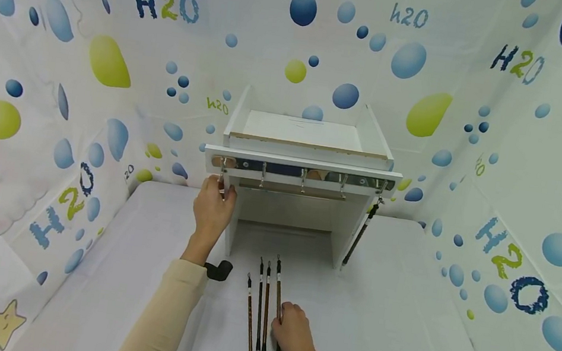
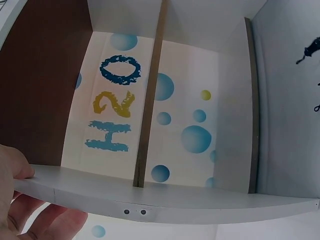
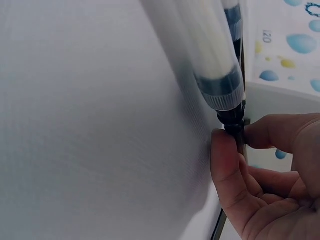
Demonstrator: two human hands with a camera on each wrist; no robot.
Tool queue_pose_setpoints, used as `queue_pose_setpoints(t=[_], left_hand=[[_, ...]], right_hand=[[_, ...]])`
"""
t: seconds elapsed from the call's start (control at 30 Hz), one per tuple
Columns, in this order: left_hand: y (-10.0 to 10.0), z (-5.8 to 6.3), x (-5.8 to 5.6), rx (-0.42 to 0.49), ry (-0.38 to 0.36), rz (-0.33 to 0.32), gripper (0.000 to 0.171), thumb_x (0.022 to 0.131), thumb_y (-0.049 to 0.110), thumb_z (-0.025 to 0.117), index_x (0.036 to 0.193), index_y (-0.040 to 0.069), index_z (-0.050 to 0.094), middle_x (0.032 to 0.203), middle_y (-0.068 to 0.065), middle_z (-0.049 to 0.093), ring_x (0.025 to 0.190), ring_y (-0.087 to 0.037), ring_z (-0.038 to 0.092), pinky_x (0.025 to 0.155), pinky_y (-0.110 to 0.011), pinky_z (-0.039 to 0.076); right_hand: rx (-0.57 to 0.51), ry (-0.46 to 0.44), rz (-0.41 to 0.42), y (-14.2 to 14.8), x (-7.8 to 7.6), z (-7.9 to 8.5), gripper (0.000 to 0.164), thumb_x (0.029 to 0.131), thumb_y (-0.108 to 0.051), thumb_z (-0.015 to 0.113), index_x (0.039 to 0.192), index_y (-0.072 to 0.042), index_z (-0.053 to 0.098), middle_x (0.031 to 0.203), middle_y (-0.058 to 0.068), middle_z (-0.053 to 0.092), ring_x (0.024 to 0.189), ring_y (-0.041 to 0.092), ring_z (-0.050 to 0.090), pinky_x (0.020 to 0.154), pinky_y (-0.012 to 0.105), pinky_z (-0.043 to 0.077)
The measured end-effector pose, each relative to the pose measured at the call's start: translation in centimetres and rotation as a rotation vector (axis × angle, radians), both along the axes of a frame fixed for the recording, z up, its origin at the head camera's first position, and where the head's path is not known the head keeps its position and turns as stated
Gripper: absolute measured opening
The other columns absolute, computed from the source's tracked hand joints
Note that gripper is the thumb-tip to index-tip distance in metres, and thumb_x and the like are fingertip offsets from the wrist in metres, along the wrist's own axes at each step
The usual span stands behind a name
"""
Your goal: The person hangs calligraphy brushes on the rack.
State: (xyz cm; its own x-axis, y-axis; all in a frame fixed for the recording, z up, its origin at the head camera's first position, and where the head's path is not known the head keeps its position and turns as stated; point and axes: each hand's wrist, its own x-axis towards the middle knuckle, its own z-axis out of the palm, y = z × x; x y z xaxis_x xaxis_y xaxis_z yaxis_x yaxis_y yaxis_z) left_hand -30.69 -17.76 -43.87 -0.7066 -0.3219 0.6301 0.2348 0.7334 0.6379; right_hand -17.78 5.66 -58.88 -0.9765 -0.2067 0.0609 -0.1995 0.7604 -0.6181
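My left hand (image 1: 213, 208) is at the front left of a white shelf stand (image 1: 305, 154). In the left wrist view its thumb and fingers grip the stand's side panel (image 2: 165, 202) from both faces. My right hand (image 1: 295, 334) pinches the rightmost paintbrush (image 1: 278, 283) of a row lying on the table. Close up in the right wrist view, that hand's thumb and fingertip meet at a black collar below a brush head (image 3: 215, 65) with pale bristles under a clear cap. Another paintbrush (image 1: 361, 235) hangs by its loop from the rack's right end hook.
A metal hook rail (image 1: 279, 169) runs along the stand's front, with several hooks. Left of my right hand lie more paintbrushes (image 1: 264, 299), side by side with loops pointing to the stand. A white cloth (image 1: 402, 312) covers the table; a printed H2O curtain (image 1: 262, 5) surrounds it.
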Motion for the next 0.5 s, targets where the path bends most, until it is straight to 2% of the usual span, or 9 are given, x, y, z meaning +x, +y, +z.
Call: queue_pose_setpoints(t=[0.23,0.5], left_hand=[[0.0,-0.1,-0.1,-0.006,-0.004,-0.001,0.026,0.092,0.014,0.062,0.106,-0.007,0.060,0.098,-0.024,0.066,0.084,-0.040,0.074,0.072,-0.059,0.056],[0.0,-0.1,0.1,-0.014,0.028,0.006,0.025,0.091,0.013,0.063,0.104,-0.008,0.060,0.096,-0.025,0.066,0.082,-0.041,0.074,0.071,-0.060,0.055]], right_hand=[[0.010,-0.003,-0.032,0.5,-0.2,0.5,0.034,0.084,-0.006,0.067,0.111,0.012,0.065,0.086,0.014,0.064,0.067,0.015,0.054,0.054,0.027,0.045],[-0.057,0.001,-0.070,1.1,-0.2,1.5,0.036,0.084,-0.005,0.067,0.115,0.014,0.063,0.082,0.009,0.060,0.062,0.011,0.051,0.049,0.021,0.042]])
